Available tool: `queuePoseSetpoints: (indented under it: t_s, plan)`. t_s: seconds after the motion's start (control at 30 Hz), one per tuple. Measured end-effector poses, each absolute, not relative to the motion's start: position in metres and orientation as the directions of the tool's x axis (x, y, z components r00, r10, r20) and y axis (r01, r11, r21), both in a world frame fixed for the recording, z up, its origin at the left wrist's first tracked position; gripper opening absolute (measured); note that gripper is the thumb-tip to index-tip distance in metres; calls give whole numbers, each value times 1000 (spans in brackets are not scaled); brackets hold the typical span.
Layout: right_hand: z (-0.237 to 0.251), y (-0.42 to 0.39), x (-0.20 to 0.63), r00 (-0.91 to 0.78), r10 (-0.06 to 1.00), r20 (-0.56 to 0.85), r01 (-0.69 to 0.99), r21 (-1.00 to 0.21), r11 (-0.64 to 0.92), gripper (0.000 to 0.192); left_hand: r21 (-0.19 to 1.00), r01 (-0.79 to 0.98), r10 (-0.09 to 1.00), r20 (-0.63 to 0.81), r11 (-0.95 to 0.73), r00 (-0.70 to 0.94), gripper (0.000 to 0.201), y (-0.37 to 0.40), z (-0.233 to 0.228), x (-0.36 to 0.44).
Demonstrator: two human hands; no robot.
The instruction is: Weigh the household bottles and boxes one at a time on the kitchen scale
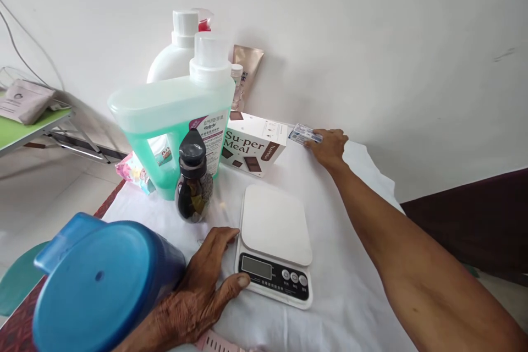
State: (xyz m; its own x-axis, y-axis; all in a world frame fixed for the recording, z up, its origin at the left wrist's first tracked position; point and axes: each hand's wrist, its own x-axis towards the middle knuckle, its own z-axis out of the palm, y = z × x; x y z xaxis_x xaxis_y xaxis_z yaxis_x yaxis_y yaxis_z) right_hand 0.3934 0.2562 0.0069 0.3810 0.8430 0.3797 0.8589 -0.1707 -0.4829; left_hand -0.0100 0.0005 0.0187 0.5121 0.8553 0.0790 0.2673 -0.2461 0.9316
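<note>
A white kitchen scale (276,225) with a blank grey display lies on the white cloth. At its left side rests my left hand (206,283), fingers spread, the thumb on the scale's front left corner. My right arm is stretched to the far side of the table, where my right hand (330,146) closes its fingers on the right end of a small blue-and-white printed packet (304,133). Left of that packet stands a white box (253,146) marked "Su-per Meal". A dark pump bottle (193,187) is beyond my left hand.
A blue lidded jug (99,286) stands at the near left. Behind the pump bottle are a large green liquid bottle (165,115), a white bottle (173,55) and a bronze tube (248,71) against the wall. A pink strap (218,342) lies at the front edge.
</note>
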Motion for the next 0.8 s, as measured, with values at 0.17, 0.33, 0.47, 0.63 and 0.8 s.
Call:
queuePoseSetpoints:
  t_s: [0.17, 0.33, 0.47, 0.63, 0.8]
  plan:
    - [16, 265, 386, 541, 793, 280, 767, -551, -329, 43, 940, 260, 859, 62, -222, 508, 52, 0, 22, -10]
    - [44, 237, 369, 522, 818, 241, 754, -580, -310, 64, 936, 246, 855, 95, -251, 511, 54, 1, 19, -11]
    - [79, 202, 324, 332, 923, 192, 634, -770, -68, 66, 930, 263, 839, 81, -258, 538, 51, 0, 20, -12]
    - [104, 183, 256, 8, 982, 191, 576, -803, 152, 90, 916, 261, 842, 130, -305, 524, 51, 0, 15, -13]
    - [107, 173, 231, 94, 971, 220, 626, -772, 114, 68, 896, 268, 827, 167, -354, 536, 50, 0, 7, -15]
